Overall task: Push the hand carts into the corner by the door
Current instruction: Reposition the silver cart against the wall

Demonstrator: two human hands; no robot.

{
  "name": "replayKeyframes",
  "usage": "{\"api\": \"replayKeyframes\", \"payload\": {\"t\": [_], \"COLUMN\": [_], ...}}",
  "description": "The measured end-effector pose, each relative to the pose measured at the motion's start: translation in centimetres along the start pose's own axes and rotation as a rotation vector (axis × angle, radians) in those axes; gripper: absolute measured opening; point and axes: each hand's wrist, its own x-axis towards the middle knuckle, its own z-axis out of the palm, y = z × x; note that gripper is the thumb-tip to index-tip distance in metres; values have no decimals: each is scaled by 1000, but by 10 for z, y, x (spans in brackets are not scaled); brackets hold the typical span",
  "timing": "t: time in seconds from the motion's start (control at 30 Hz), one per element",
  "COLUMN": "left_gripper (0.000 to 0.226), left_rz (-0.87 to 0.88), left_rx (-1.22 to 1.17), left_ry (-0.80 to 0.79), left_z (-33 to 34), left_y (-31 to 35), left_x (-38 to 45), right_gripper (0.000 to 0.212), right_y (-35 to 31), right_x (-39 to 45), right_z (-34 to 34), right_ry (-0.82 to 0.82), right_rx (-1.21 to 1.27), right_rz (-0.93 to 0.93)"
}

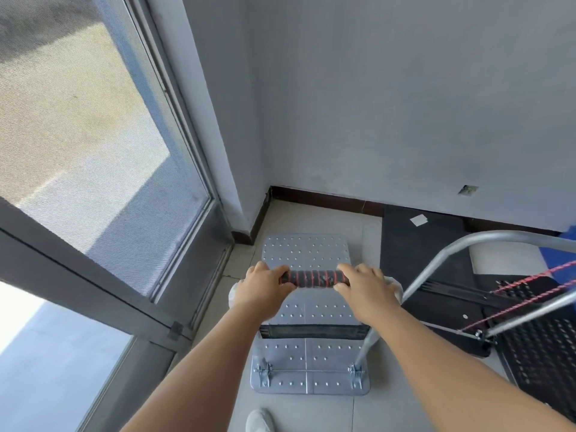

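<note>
Arms reach straight out ahead of me, both wrists level. My left hand wraps its grip around the left end of the foam handle, and my right hand curls around the right end, knuckles up. The handle is black with red rings. Below it the silver hand cart shows a dimpled metal deck with a dark band across it, standing on the tiled floor near the corner, just beside the door. A second, black cart stands at my right.
</note>
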Motion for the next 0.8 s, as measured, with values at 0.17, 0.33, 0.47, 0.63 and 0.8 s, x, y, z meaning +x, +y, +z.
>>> {"api": "replayKeyframes", "payload": {"t": [0.17,0.33,0.47,0.63,0.8], "left_gripper": [31,30,36,40,42], "left_rz": [34,52,62,69,47], "left_rx": [-25,-28,-14,-8,-4], "left_ry": [-19,-32,-38,-45,-49], "left_z": [-20,-40,-61,-82,-99], "left_y": [-14,-29,-39,-52,-64], "left_x": [23,62,96,132,165], "right_gripper": [36,37,36,35,37], "right_y": [-18,-39,-60,-81,-96], "right_x": [20,55,82,117,155], "right_z": [-7,-15,-22,-29,-38], "right_ry": [1,17,37,49,49], "right_rx": [38,57,33,30,54], "right_rz": [19,47,78,82,70]}}
